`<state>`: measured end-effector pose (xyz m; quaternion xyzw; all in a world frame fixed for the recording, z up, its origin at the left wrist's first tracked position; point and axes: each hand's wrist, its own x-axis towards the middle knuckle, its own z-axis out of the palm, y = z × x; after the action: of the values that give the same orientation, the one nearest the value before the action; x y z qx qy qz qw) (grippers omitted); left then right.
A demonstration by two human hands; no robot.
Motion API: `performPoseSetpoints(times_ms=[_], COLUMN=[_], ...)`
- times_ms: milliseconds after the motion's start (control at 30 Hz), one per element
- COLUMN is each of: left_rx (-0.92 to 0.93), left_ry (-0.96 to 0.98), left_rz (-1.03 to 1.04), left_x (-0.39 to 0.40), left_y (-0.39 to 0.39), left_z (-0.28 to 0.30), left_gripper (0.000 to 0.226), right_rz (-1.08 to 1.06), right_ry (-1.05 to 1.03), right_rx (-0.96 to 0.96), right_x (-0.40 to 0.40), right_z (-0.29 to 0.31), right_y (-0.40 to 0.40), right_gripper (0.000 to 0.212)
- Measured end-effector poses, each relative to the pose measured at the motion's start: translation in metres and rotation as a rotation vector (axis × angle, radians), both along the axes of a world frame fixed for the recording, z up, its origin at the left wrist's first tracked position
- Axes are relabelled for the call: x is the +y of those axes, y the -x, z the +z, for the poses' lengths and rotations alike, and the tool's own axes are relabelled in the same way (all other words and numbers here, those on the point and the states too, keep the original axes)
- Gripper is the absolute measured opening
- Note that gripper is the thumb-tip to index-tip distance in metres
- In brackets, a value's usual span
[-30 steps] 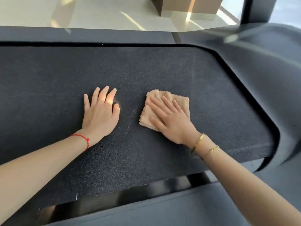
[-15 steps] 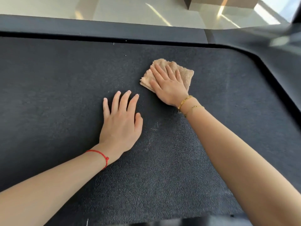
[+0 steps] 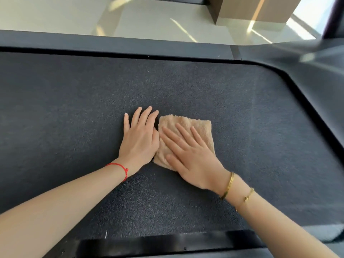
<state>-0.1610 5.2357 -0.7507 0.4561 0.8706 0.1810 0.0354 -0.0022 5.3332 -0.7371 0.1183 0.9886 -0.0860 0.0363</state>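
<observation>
A folded beige terry cloth (image 3: 201, 125) lies on a dark grey carpeted panel (image 3: 74, 108). My right hand (image 3: 193, 155) presses flat on the cloth with straight, spread fingers and covers its lower half. My left hand (image 3: 139, 140) rests flat on the carpet just left of the cloth, fingers straight, its thumb side touching the cloth's edge. A red string is round the left wrist and gold bracelets are round the right.
A smooth dark frame (image 3: 130, 45) borders the carpet at the back and curves down the right side (image 3: 307, 101). A black strip (image 3: 167, 243) runs along the near edge. Beyond the frame lie a pale tiled floor (image 3: 149, 19) and a brown box (image 3: 256, 10).
My right hand has slid the cloth back toward me and to the left, until it sits against my left hand. The left hand has stayed flat on the carpet.
</observation>
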Motion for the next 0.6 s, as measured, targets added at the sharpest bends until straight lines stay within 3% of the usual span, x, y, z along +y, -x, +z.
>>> performPoseSetpoints(times_ms=[167, 300, 600], left_rx=[0.026, 0.050, 0.100], left_ry=[0.022, 0.052, 0.117], left_rz=[0.006, 0.008, 0.030], left_x=[0.000, 0.001, 0.005], left_y=[-0.001, -0.001, -0.002], left_z=[0.000, -0.001, -0.002], left_gripper=[0.054, 0.055, 0.059], right_rz=[0.032, -0.071, -0.354], right_ry=[0.059, 0.037, 0.047], right_rx=[0.039, 0.063, 0.011], right_x=[-0.001, 0.034, 0.151], right_z=[-0.002, -0.004, -0.010], right_y=[-0.020, -0.005, 0.124], right_gripper=[0.058, 0.057, 0.058])
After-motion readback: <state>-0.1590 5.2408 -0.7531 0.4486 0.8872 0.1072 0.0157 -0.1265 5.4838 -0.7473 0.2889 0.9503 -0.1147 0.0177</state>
